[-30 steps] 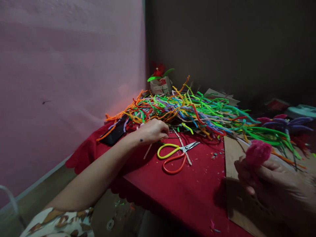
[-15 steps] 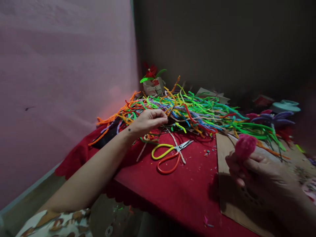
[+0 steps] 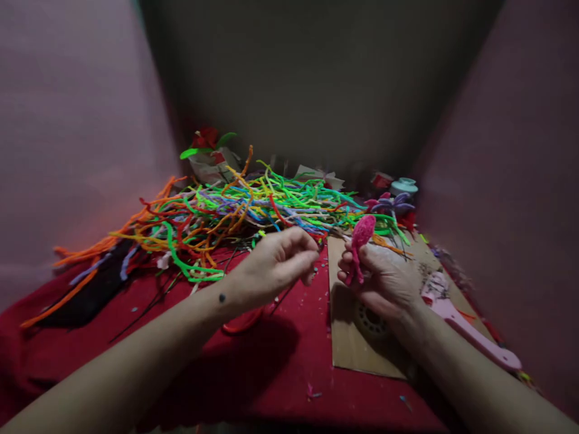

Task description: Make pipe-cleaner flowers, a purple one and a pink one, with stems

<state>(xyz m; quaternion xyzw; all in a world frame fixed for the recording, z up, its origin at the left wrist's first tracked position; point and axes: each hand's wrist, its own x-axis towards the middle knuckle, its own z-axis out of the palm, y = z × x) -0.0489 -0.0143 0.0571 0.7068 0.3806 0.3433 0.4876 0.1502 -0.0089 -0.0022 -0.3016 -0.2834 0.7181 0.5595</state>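
My left hand [image 3: 277,260] hovers over the red cloth [image 3: 289,361] with thumb and fingers pinched together. A thin dark strand shows just below the pinch, and I cannot make out what the fingers hold. My right hand [image 3: 382,280] is closed round the stem of a fuzzy pink bud [image 3: 362,231] made of pipe cleaner, held upright over a sheet of cardboard [image 3: 357,349]. The two hands are close together, almost touching. Behind them lies a big tangled pile of coloured pipe cleaners [image 3: 226,208].
An orange scissors handle [image 3: 239,325] peeks out under my left wrist. A black object [image 3: 90,292] lies at the left. A pink tool [image 3: 465,331] rests on the right. Purple pipe-cleaner flowers [image 3: 392,205], a teal lid [image 3: 404,185] and a red flower [image 3: 205,138] stand at the back by the walls.
My left hand has pulled back from the pile toward the right hand, fingers still pinched. My view has swung right, so the scissors are now mostly hidden under my left arm.
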